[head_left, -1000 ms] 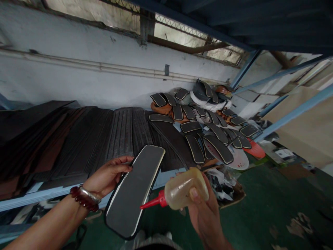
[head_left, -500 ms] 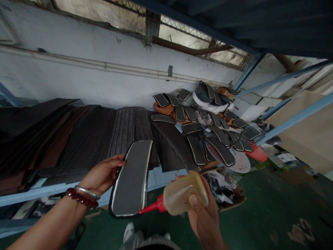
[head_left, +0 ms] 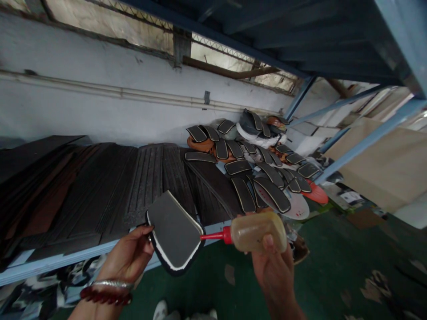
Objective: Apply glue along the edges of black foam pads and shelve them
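From where I stand, the person's forearms are bare, with no sleeve showing on either side. Around the wrist above the left hand [head_left: 128, 258] sit two pieces of jewellery: a strand of dark red beads [head_left: 105, 297] and, right beside it, a slim silver bangle [head_left: 113, 283]. The right hand [head_left: 275, 278] wears no jewellery that I can see, its thumbnail trimmed short. Far below, a white sneaker [head_left: 160, 310] pokes out beside a sliver of grey cloth [head_left: 196, 316].
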The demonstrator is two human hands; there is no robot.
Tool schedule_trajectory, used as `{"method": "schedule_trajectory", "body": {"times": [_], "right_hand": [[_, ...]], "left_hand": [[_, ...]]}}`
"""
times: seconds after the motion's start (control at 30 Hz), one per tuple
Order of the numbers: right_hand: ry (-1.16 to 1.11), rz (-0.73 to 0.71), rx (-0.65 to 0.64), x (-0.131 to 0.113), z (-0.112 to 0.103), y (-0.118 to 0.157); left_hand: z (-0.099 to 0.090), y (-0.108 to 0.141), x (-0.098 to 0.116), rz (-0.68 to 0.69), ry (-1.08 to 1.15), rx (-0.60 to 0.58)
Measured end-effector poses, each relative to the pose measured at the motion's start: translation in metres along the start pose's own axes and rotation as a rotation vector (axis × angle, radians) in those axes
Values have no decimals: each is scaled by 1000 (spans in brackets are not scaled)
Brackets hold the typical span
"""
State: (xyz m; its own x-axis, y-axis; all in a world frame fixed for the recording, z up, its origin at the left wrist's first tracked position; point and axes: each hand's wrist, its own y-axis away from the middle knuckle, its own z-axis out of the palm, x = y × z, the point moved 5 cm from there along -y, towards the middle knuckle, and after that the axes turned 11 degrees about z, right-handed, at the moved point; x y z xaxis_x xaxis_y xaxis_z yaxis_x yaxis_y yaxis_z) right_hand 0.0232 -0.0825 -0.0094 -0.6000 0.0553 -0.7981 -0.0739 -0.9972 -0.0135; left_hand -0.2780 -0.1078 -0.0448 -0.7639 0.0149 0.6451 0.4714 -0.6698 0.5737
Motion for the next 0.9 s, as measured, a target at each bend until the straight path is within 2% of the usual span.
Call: {"method": "schedule_trajectory", "body": {"times": [0.33, 0.73, 0.83, 0.9], "right_hand": [[-28, 31, 86, 9, -9, 14], [-77, 140, 63, 36, -8, 37], [-126, 287, -11, 52, 4, 41], [-234, 513, -10, 70, 11, 43]], "left_hand": [[9, 10, -3, 17, 10, 15], [-5, 5, -7, 80, 31, 62], [-10, 0, -6, 94, 50, 102], [-14, -5, -3, 107, 56, 134]]}}
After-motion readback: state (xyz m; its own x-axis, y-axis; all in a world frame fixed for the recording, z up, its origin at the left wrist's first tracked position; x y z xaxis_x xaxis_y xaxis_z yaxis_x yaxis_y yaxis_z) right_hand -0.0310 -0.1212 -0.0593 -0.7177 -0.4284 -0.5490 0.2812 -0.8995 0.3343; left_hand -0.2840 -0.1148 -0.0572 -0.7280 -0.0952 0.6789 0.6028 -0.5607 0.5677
